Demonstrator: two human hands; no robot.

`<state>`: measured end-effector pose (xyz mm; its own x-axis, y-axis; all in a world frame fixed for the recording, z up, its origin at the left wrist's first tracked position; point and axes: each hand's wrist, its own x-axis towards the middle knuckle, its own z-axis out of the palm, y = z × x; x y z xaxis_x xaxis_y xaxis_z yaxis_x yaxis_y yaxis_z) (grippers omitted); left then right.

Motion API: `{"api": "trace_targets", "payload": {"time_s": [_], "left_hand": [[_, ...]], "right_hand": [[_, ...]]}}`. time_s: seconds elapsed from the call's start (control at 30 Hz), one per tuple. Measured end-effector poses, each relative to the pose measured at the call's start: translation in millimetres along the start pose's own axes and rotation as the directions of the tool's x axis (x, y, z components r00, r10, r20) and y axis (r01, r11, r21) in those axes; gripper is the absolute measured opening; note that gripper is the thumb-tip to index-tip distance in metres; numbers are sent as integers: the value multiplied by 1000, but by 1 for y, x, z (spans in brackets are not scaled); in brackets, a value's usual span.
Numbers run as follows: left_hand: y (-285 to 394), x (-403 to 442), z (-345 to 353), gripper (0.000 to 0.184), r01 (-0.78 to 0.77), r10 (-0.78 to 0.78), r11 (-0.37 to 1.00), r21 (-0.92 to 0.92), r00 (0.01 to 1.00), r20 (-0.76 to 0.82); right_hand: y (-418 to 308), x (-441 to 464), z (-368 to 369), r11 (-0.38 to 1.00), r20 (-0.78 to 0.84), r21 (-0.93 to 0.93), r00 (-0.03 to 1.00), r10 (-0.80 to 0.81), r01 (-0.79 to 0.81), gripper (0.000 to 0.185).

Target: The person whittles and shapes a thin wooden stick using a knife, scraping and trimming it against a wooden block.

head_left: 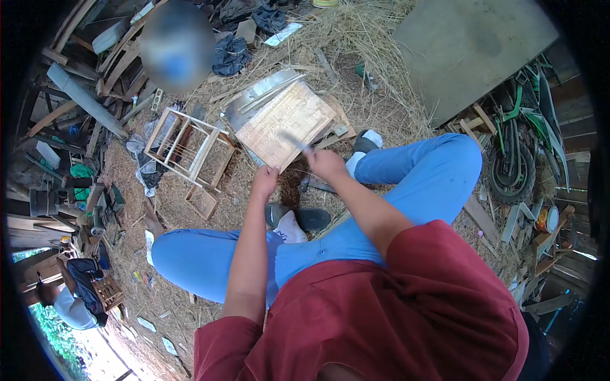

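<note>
A pale wooden panel [286,124] lies at a slant on the ground in front of me, between my spread legs. My left hand [265,180] is closed at its near corner, thumb on top and fingers at the edge. Whether a small piece is also pinched there cannot be made out. Just right of it, my right hand [326,164] is wrapped round the handle of what looks like a hammer [291,140]. Its grey end is smeared by motion and shows over the panel's near right part.
Left of the panel stands a small wooden frame [190,149]. Straw [356,44] and shavings cover the ground. A large flat sheet [473,51] and a green motorbike [518,127] are at the right. Scrap timber [86,98] and a seated person [73,298] are leftward.
</note>
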<state>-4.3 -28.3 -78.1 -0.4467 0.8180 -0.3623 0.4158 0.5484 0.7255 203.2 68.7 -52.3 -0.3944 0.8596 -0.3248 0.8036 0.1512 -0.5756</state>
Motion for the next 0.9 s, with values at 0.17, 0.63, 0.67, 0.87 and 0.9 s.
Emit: {"api": "trace_targets", "payload": {"time_s": [0.17, 0.63, 0.67, 0.87, 0.9], "left_hand": [[2, 1, -3, 41, 19, -19, 1000, -9, 999, 33], [-5, 10, -15, 37, 85, -79, 995, -60, 992, 98], [-5, 9, -14, 37, 89, -82, 994, -68, 992, 95], [-11, 12, -16, 39, 50, -49, 999, -18, 996, 68], [-7, 12, -20, 39, 45, -44, 999, -9, 994, 99]], "right_hand": [[2, -11, -1, 988, 103, -87, 987, -121, 130, 63], [35, 4, -1, 997, -33, 50, 997, 65, -63, 61], [27, -1, -8, 999, 14, -13, 999, 51, -51, 62], [55, 28, 4, 974, -63, 100, 975, 212, -205, 66], [47, 21, -2, 974, -64, 93, 975, 211, -204, 66]]}}
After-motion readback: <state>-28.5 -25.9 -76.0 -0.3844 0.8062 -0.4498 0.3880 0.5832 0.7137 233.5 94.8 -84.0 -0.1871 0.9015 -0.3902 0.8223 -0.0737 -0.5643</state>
